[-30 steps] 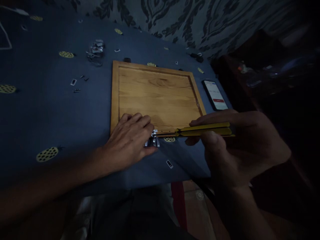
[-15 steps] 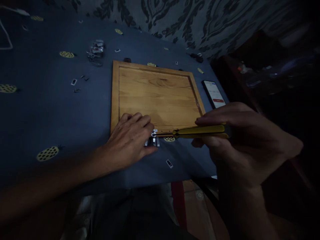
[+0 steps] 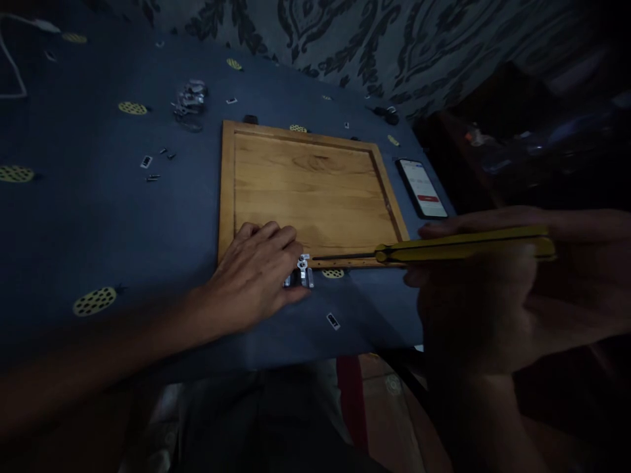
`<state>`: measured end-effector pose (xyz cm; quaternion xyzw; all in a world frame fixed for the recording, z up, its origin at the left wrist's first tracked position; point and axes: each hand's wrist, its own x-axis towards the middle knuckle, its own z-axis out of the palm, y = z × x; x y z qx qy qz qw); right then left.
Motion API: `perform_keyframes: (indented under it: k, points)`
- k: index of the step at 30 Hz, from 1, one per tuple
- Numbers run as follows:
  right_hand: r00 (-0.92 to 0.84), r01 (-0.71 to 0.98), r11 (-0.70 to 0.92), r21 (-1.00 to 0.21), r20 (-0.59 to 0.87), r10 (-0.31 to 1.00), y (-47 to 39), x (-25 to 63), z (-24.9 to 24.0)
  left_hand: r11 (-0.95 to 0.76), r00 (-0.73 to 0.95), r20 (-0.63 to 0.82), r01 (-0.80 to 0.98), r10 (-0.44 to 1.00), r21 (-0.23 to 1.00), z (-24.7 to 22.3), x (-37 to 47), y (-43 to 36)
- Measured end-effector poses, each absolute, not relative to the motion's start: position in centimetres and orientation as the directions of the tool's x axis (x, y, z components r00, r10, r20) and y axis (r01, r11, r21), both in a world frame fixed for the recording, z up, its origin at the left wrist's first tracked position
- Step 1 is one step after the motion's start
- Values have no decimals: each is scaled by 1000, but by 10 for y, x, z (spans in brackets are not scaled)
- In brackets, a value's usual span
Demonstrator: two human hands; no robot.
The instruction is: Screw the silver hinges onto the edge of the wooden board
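Note:
A framed wooden panel [image 3: 305, 190], like a cabinet door, lies flat on the blue cloth. At its near edge my left hand [image 3: 261, 266] presses down, fingers curled over the frame and thumb below. Between thumb and fingers is a silvery cabinet hinge [image 3: 303, 269], partly hidden by the hand. My right hand [image 3: 497, 295] is closed around the yellow handle of a screwdriver [image 3: 458, 248]. The screwdriver's thin shaft points left over the panel's near edge, its tip a little to the right of the hinge. Small dark holes run along that edge.
Several metal hinges [image 3: 191, 98] are heaped at the back left, with a few small screws [image 3: 154, 177] nearer. A phone [image 3: 422, 189] with its screen lit lies right of the panel. A dark object [image 3: 387, 115] rests behind it, and a white cable [image 3: 29, 23] at far left.
My right hand has drawn the screwdriver back to the right, so its tip has left the hinge. The left hand, hinge and panel have stayed in place.

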<state>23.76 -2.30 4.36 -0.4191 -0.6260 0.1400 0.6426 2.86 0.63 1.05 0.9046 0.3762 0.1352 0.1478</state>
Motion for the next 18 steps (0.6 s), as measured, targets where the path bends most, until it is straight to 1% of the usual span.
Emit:
perform_keyframes:
  k: [3, 7, 13, 18]
  points:
    - [174, 314, 677, -666, 741, 648, -21, 236, 43, -670, 685, 116, 640, 720, 376, 12, 28, 7]
    - [49, 313, 718, -622, 765, 642, -20, 239, 45, -665, 687, 93, 646, 720, 374, 16, 29, 7]
    - [38, 301, 712, -634, 754, 655, -21, 240, 43, -667, 680, 117, 645, 724, 373, 15, 30, 6]
    - [40, 326, 690, -646, 739, 673, -20, 240, 41, -654, 679, 82, 657, 730, 376, 17, 32, 6]
